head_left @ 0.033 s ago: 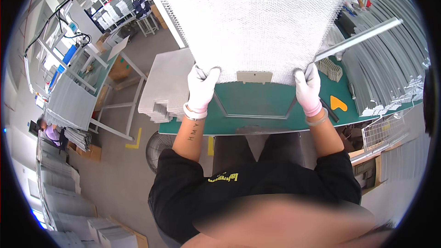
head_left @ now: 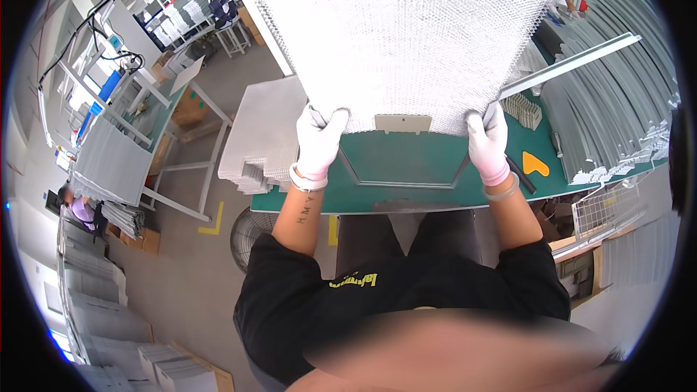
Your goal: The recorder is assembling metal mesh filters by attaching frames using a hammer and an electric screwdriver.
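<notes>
A large silvery-white metal mesh sheet (head_left: 406, 43) is raised over the table, its near edge toward me. My left hand (head_left: 319, 141), in a white glove, is closed on the sheet's near left corner, thumb on top. My right hand (head_left: 487, 141), gloved too, pinches the near right corner. Between them a small beige plate (head_left: 403, 123) sits at the mesh's near edge. Beneath, a thin metal frame (head_left: 403, 186) lies on the green tabletop (head_left: 290, 203), partly hidden by the sheet. A pale metal bar (head_left: 573, 65) slants away beside my right hand; whether that hand touches it I cannot tell.
Left of the mesh is a stack of flat grey sheets (head_left: 254, 131). To the right are a yellow scraper-like piece (head_left: 536, 164), a dark rod (head_left: 521, 174) and tall stacked panels (head_left: 610, 101). A floor fan (head_left: 250, 239) stands below the table's left end. Other people sit farther off.
The mesh sheet has shifted very slightly and catches the light differently. The slanting metal bar's far end sits a little lower and farther right. Both hands keep their hold.
</notes>
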`<state>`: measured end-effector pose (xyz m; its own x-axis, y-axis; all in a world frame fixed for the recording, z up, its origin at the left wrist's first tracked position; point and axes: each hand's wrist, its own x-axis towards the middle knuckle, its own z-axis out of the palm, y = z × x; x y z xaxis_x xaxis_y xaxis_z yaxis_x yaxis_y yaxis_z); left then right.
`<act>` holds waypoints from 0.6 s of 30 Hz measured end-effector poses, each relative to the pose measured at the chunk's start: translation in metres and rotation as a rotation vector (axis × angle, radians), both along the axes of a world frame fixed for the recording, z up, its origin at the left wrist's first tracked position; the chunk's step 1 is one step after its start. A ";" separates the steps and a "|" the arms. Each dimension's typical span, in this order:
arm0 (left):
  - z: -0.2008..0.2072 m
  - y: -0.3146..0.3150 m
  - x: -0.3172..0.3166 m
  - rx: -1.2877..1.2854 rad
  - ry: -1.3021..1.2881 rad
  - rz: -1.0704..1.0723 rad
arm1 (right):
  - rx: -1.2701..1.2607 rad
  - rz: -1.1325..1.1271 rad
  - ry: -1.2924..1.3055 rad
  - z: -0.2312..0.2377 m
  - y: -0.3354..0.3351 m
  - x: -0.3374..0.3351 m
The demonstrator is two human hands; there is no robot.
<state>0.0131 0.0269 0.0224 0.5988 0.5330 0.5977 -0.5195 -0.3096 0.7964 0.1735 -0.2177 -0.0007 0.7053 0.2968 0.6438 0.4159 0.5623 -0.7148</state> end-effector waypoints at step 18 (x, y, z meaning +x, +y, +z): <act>-0.003 0.019 -0.007 -0.037 0.082 -0.149 | -0.288 -0.206 0.027 0.036 -0.009 0.015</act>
<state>0.0065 0.0456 0.0197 0.7187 0.4554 0.5255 -0.4907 -0.2033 0.8473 0.1884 -0.2268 0.0349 0.7850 0.3130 0.5346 0.4783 0.2421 -0.8442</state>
